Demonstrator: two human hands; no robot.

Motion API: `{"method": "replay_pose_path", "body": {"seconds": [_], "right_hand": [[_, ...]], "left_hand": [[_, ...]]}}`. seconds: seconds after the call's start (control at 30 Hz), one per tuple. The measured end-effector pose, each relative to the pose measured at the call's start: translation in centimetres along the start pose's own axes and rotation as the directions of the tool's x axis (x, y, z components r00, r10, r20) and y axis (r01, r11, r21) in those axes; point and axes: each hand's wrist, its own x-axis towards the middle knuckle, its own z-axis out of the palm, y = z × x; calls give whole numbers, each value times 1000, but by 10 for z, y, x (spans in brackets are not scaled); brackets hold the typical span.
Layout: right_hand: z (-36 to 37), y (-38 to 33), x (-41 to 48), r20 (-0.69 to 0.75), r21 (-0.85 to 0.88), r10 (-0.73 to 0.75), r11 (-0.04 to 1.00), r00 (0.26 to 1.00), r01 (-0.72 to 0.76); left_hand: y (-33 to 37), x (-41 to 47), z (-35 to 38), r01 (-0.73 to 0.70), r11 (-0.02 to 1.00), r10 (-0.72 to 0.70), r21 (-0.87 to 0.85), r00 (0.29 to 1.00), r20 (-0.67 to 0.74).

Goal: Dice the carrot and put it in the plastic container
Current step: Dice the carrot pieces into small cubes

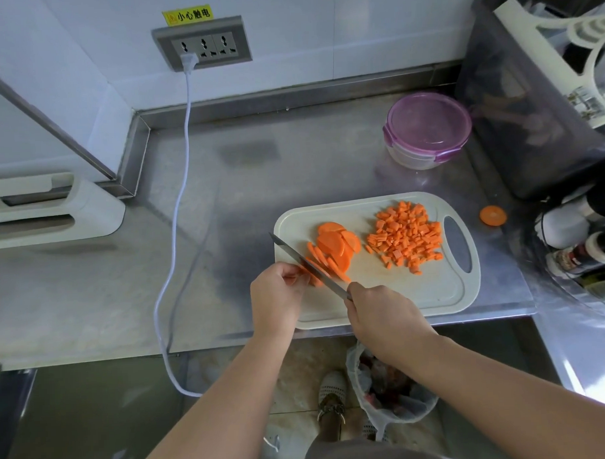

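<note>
Left grip (279,295): the fingers are curled and the tips are pressed down on the near-left end of the carrot slices (332,243), at the left edge of the cutting board (416,290).
Right grip (379,312): it is closed tight around the handle of the knife (305,263); the handle is hidden inside the fist.
Knife: the blade is slanted up and to the left from the right grip. It is laid across the near end of the slices, just beside the left fingertips, and its tip is carried past the board's left edge.
Carrot slices: an overlapping fan is spread on the left half of the board. Whole rounds are seen at the far end and thin strips under the blade, between the two grips.
Diced carrot (407,237): a heap is gathered on the right half of the board near the handle hole, apart from both grips.
Plastic container (428,128): round and clear, with a purple lid on it, it is set at the back of the desk (224,197), well apart from both grips and just beside a dark bin (516,118).
Carrot end (493,215): one round piece is left on the desk just right of the board.
Cable (177,213): it is plugged into the wall socket (202,44) and trailed across the desk, over its front edge.
Floor: a bag-lined waste bin (389,387) is placed below the right forearm.
</note>
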Motion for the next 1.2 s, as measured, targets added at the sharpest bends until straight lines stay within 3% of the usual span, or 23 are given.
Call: {"method": "replay_pose_path", "body": {"seconds": [0.6, 1.2], "right_hand": [[-1, -13, 2, 83, -71, 58, 996, 995, -53], [4, -20, 12, 79, -25, 121, 992, 989, -120]], "left_hand": [[-4, 4, 2, 26, 997, -24, 76, 999, -32], [-1, 4, -2, -4, 990, 8, 138, 1000, -28]]}}
